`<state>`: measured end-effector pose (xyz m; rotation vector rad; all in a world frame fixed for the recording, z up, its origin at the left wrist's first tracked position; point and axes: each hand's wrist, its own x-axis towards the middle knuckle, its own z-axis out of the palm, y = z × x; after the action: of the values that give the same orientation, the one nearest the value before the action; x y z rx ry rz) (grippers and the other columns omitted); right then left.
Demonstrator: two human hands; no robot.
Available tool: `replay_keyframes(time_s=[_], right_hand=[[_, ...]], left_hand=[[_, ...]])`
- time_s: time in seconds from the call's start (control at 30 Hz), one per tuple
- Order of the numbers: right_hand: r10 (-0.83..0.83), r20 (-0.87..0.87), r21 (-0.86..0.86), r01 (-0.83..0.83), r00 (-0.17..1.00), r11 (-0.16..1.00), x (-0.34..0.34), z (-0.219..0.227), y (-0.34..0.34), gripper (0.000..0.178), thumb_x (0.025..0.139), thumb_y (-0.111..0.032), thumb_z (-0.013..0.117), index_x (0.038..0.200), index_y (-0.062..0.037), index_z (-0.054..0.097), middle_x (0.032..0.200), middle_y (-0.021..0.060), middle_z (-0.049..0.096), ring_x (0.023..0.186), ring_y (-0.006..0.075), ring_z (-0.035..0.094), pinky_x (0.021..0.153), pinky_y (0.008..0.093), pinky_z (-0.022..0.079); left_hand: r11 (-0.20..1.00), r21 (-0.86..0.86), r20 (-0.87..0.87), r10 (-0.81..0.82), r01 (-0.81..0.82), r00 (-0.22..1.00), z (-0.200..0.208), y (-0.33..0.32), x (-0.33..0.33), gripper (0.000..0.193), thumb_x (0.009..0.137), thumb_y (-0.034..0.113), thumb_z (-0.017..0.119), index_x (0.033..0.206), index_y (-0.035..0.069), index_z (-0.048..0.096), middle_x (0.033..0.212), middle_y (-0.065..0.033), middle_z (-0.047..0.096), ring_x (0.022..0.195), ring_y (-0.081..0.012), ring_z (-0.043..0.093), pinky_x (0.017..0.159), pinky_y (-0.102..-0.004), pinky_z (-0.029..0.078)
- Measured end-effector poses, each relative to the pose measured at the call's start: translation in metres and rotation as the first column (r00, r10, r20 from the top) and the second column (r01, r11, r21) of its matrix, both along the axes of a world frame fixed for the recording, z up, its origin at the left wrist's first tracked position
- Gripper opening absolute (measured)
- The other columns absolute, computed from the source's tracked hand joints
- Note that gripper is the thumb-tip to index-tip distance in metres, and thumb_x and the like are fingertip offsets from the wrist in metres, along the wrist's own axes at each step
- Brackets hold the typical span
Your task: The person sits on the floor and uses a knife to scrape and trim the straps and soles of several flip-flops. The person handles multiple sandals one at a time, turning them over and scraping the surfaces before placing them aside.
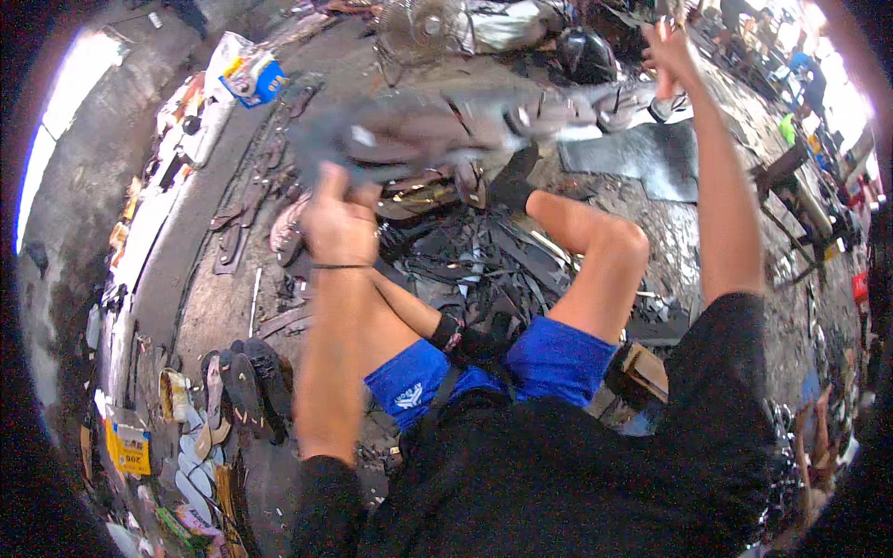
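A long dark rubber-like sheet (446,130) with sole-shaped cutouts along it hangs blurred in front of me, above the floor. My left hand (342,221) is at its lower left edge, thumb up and the other fingers curled, seemingly gripping it; motion smears the contact. Off to the upper right, at the sheet's far end, is my right hand (672,60). Its fingers are spread, and one points down close to the sheet's end. A heap of dark scraps and strips (474,270) lies between my bare legs, partly under the sheet.
A flat dark sheet (637,158) lies on the floor at right. Dark shoes (251,381) and pale sandals (197,456) sit at lower left. A fan (419,28) and a shiny black bag (586,56) are at the back. A wooden block (645,372) lies by my right thigh.
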<state>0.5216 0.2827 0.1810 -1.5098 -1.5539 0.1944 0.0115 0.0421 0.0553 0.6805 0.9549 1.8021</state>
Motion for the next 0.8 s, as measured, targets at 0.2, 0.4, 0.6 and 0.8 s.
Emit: replay_keyframes(time_s=[0.2,0.4,0.6,0.8], right_hand=[[0.181,-0.561,-0.214,-0.353,0.808,0.911,-0.209,-0.166,-0.223,0.035,0.098,-0.036,0.056,0.103,-0.001,0.056,0.069,0.0088,0.059,0.056,0.019,0.059,0.047,0.033,0.049],[0.145,-0.484,-0.555,-0.43,0.863,0.712,-0.278,-0.222,-0.367,0.027,0.1,-0.027,0.054,0.112,-0.0022,0.054,0.083,0.0208,0.065,0.074,0.0354,0.068,0.064,0.0437,0.052],[0.267,-0.444,-0.509,-0.486,0.855,0.711,-0.298,-0.236,-0.367,0.026,0.095,-0.02,0.062,0.112,-0.0031,0.051,0.09,0.0252,0.066,0.087,0.0465,0.065,0.069,0.0511,0.052],[0.302,-0.412,-0.493,-0.489,0.86,0.72,-0.308,-0.249,-0.334,0.025,0.096,-0.02,0.061,0.104,-0.0024,0.045,0.075,0.027,0.064,0.072,0.0473,0.064,0.058,0.0552,0.049]], left_hand=[[0.923,-0.385,0.341,0.163,-0.02,0.926,-0.216,0.004,0.031,0.028,0.098,0.015,0.059,0.122,-0.001,0.055,0.122,-0.0102,0.06,0.11,-0.0282,0.062,0.086,-0.0479,0.06],[0.818,-0.562,-0.034,-0.174,0.125,0.984,-0.179,-0.014,0.029,0.04,0.1,0.037,0.059,0.108,-0.002,0.058,0.087,-0.0135,0.068,0.058,-0.0218,0.066,0.046,-0.0361,0.055],[0.67,-0.734,-0.177,-0.347,0.112,0.921,-0.135,-0.017,0.013,0.035,0.101,0.042,0.056,0.093,0.008,0.057,0.064,-0.002,0.053,0.045,-0.0116,0.047,0.039,-0.0286,0.04],[0.744,-0.588,0.041,-0.363,0.316,0.931,-0.128,-0.019,0.024,0.034,0.104,0.034,0.055,0.082,0.01,0.049,0.06,0.0005,0.046,0.047,-0.0077,0.043,0.039,-0.0243,0.037]])
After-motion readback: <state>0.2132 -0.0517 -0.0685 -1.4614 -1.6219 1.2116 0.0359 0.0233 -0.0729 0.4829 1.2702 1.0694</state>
